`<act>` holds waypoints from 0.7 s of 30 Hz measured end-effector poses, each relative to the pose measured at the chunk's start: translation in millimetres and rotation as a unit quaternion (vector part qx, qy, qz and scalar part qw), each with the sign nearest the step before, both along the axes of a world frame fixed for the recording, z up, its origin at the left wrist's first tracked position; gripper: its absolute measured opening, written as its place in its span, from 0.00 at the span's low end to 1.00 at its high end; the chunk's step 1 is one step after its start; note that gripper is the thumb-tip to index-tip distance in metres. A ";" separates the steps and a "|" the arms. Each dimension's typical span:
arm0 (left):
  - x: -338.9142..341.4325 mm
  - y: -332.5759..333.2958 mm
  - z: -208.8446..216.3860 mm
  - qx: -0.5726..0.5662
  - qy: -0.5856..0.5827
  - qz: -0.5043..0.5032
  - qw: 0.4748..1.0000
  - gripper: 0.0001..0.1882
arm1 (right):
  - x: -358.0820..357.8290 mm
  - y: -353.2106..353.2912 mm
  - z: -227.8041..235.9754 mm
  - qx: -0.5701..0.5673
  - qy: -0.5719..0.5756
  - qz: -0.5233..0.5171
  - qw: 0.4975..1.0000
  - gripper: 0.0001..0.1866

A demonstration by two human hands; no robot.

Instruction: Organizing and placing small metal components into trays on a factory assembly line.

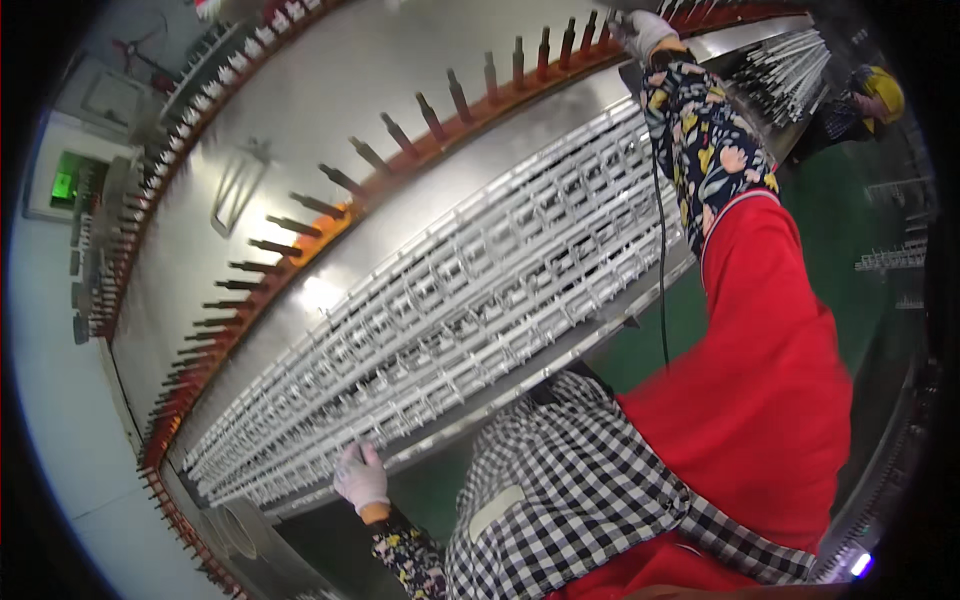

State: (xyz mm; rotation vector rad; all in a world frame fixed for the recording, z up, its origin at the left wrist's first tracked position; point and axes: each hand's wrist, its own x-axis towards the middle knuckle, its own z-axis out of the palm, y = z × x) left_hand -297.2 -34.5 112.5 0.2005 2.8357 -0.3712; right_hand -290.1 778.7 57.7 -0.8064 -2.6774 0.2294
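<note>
Long silvery metal racks, like ladders with many cross pieces, lie side by side in a stack on the bench. My left hand, in a pale glove, is at the near edge of the stack towards its left end, fingers a little apart and nothing plainly held. Far out at the upper right, my right hand, gloved too, is closed beside the row of upright dark pegs. Its fingertips look dark, and what they grip cannot be made out. A floral sleeve covers each forearm.
The pegs stand on a curved orange-brown rail behind the racks. Beyond it lies a shiny metal surface. Thin rods are bundled at the upper right, near a person in a yellow cap. A black cable hangs by my right arm.
</note>
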 end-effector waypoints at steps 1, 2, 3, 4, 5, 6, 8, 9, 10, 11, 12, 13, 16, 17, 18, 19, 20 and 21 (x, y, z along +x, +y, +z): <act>-10.1 14.0 -2.5 0.050 -0.022 -0.006 0.998 0.12 | 15.7 74.0 -6.5 0.038 0.110 0.023 0.993 0.12; -0.9 3.3 3.7 0.019 -0.027 0.029 0.999 0.11 | -24.5 11.6 -34.4 -0.084 0.079 -0.025 0.993 0.12; 3.2 -13.4 0.6 0.017 -0.028 0.030 0.999 0.10 | -41.3 -29.9 -30.0 -0.207 0.114 -0.077 0.969 0.12; 2.2 -5.4 2.2 0.026 -0.034 0.022 0.999 0.10 | -35.5 -40.4 -23.3 -0.242 0.131 -0.101 0.956 0.12; -11.1 -16.1 -5.1 0.027 -0.028 0.008 0.999 0.10 | -35.1 -60.5 -38.5 -0.269 0.143 -0.111 0.946 0.12; -11.1 -14.2 -7.5 0.023 -0.032 0.002 0.999 0.11 | -28.2 -66.1 -34.3 -0.271 0.140 -0.115 0.945 0.13; -12.1 -6.9 -11.6 0.032 -0.043 0.009 0.999 0.11 | -23.4 -72.6 -20.3 -0.252 0.134 -0.109 0.952 0.13; -14.2 -2.7 -14.4 0.040 -0.049 0.005 0.998 0.12 | -14.0 -71.4 -10.9 -0.234 0.134 -0.113 0.956 0.13; -15.7 -4.1 -16.1 0.054 -0.065 0.009 0.996 0.12 | -11.8 -77.1 -5.0 -0.217 0.133 -0.116 0.960 0.13; -16.6 -6.6 -19.8 0.058 -0.071 0.000 0.996 0.12 | -4.9 -85.4 -2.2 -0.198 0.137 -0.124 0.963 0.13; -24.6 -36.5 -27.2 0.051 -0.059 -0.010 0.997 0.13 | -2.9 -115.3 -25.4 -0.205 0.145 -0.132 0.959 0.13; -27.0 -38.8 -34.1 0.058 -0.052 -0.008 0.997 0.13 | -3.7 -123.7 -19.0 -0.196 0.157 -0.136 0.958 0.13; -34.3 -33.3 -35.5 0.044 -0.070 -0.009 0.997 0.14 | -1.0 -162.3 8.4 -0.201 0.212 -0.108 0.950 0.14; -29.2 -38.2 -23.6 0.022 -0.079 -0.001 0.997 0.14 | -5.2 -184.9 28.0 -0.224 0.235 -0.079 0.943 0.14; -25.9 -40.8 -16.8 0.029 -0.071 0.007 0.997 0.14 | -9.5 -208.4 51.5 -0.246 0.255 -0.041 0.934 0.14; -25.8 -34.9 -5.8 0.001 -0.071 0.015 0.997 0.14 | -17.7 -233.6 73.0 -0.279 0.278 0.005 0.919 0.14; -23.0 -47.5 -25.4 0.023 -0.041 0.003 0.999 0.14 | -12.6 -253.3 98.0 -0.308 0.297 0.043 0.903 0.14; -26.1 -49.5 -30.3 0.049 -0.053 0.025 0.997 0.15 | -11.3 -278.3 125.1 -0.345 0.314 0.087 0.880 0.14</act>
